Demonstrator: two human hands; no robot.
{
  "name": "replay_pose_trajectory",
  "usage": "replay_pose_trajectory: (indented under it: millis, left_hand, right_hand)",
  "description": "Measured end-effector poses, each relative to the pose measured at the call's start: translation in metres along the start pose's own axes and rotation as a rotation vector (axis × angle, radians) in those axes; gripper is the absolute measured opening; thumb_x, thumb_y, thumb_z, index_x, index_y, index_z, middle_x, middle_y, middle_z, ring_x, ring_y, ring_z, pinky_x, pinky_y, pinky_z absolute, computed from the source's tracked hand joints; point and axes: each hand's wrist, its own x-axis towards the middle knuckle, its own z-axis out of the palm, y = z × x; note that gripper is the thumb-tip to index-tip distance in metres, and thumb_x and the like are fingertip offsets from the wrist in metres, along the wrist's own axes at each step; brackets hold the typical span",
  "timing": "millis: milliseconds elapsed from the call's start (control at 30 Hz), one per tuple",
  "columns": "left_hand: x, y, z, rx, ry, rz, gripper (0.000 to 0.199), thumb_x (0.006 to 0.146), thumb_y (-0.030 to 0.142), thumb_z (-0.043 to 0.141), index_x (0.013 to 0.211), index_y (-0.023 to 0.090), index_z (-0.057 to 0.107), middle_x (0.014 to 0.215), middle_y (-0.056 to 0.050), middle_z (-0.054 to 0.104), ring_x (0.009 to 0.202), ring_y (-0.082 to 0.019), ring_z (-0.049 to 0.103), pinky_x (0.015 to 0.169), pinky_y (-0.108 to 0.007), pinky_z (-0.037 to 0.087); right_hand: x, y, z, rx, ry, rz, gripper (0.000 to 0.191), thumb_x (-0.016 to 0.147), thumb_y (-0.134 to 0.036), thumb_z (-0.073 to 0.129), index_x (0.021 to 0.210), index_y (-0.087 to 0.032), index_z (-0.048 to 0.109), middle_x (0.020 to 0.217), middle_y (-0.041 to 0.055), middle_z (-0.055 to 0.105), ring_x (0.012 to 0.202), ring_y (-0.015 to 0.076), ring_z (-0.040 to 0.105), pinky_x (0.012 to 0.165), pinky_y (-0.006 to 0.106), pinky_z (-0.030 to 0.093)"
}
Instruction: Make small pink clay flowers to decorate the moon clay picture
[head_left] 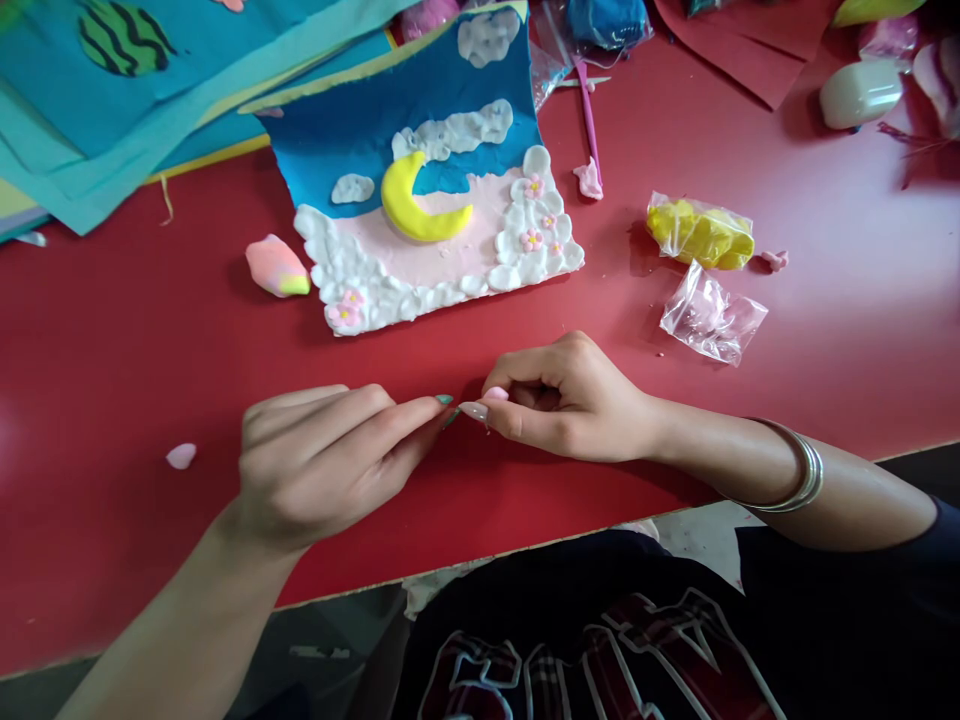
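Counter: one, red (135, 370), under everything listed below.
Blue sheets: a stack (202, 60), far left corner, overlapping.
Clay picture: one (442, 262), just beyond the hands; long axis roughly crosswise, right end slightly farther off. Three white clouds on blue; six pink flowers, two left, four right.
Hands: two. Left hand (322, 450) has thumb and forefinger tips brought close together; whether they grip anything, cannot tell. Right hand (577, 400) pinches the pink clay piece, fingers curled. Tips nearly meet.
Packets, near right: two; yellow packet (701, 232) beyond pale pink packet (712, 312).
Crescent moon: one, yellow (409, 205), on the picture, opening toward far right.
Salmon lump: one (276, 266), just off the picture's left edge, yellow tip nearest it.
Pink stick: one (589, 125), right of the picture, pointing away, pink scrap (589, 180) at its near end.
Loose petal: one (181, 456), left of left hand.
Pink clay piece: one (496, 394), at right thumb and forefinger; long axis roughly crosswise.
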Motion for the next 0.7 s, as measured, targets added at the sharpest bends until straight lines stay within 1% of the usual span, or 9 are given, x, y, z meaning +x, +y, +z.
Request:
replay_pose_trajectory:
  millis: [100,200,333,500,533,633,700]
  left_hand:
    - [-0.001,-0.002,-0.002,0.009,-0.005,0.007,0.015,0.075,0.01,0.063,0.071,0.023,0.057,0.046,0.007,0.052,0.04,-0.008,0.048,0.042,-0.022,0.042]
    - [-0.005,-0.004,-0.005,-0.009,-0.007,0.018,0.015,0.074,0.012,0.064,0.065,0.021,0.056,0.046,0.006,0.051,0.04,-0.008,0.047,0.042,-0.023,0.041]
    - [-0.008,-0.004,-0.007,-0.003,-0.014,-0.12,0.02,0.077,0.015,0.059,0.06,0.021,0.052,0.046,0.007,0.05,0.042,-0.008,0.046,0.044,-0.024,0.038]
    - [-0.009,-0.005,-0.004,-0.012,0.001,-0.055,0.014,0.076,0.014,0.061,0.066,0.02,0.055,0.048,0.007,0.053,0.042,-0.007,0.048,0.041,-0.022,0.036]
    - [-0.011,-0.005,-0.004,-0.005,-0.005,-0.067,0.012,0.076,0.016,0.061,0.067,0.021,0.056,0.049,0.006,0.054,0.042,-0.007,0.049,0.041,-0.023,0.037]
    - [-0.018,-0.004,-0.007,0.034,-0.028,-0.176,0.003,0.078,0.021,0.061,0.077,0.024,0.06,0.052,0.006,0.058,0.046,-0.01,0.053,0.047,-0.026,0.044]
    - [-0.021,-0.004,-0.009,0.039,-0.026,-0.203,0.005,0.078,0.023,0.062,0.081,0.026,0.063,0.053,0.006,0.058,0.047,-0.01,0.054,0.051,-0.027,0.046]
  right_hand:
    - [0.0,-0.001,0.0,-0.02,-0.009,0.005,0.023,0.083,-0.025,0.05,0.068,-0.011,0.059,0.054,-0.0035,0.047,0.05,0.0039,0.035,0.05,0.019,0.027]
    - [0.0,-0.001,-0.001,-0.019,-0.007,0.003,0.023,0.084,-0.025,0.05,0.068,-0.011,0.059,0.054,-0.0033,0.047,0.05,0.004,0.036,0.05,0.019,0.028]
    - [0.0,0.0,0.0,-0.004,0.001,-0.006,0.021,0.083,-0.025,0.052,0.069,-0.01,0.061,0.053,-0.0034,0.047,0.05,0.004,0.037,0.051,0.019,0.028]
    - [0.0,0.001,0.0,-0.011,-0.003,-0.008,0.024,0.084,-0.027,0.051,0.069,-0.011,0.06,0.053,-0.0032,0.048,0.05,0.0041,0.037,0.051,0.019,0.028]
    - [0.0,0.0,0.0,-0.013,-0.003,-0.007,0.024,0.084,-0.027,0.05,0.069,-0.011,0.059,0.053,-0.0032,0.047,0.05,0.0041,0.037,0.051,0.019,0.028]
    - [0.0,0.0,0.0,-0.012,-0.004,-0.01,0.025,0.085,-0.027,0.05,0.069,-0.011,0.059,0.054,-0.0031,0.047,0.05,0.0042,0.037,0.051,0.019,0.028]
    - [0.0,0.001,0.0,-0.008,-0.004,-0.014,0.025,0.085,-0.027,0.049,0.069,-0.011,0.059,0.053,-0.0031,0.048,0.05,0.0042,0.037,0.051,0.019,0.028]
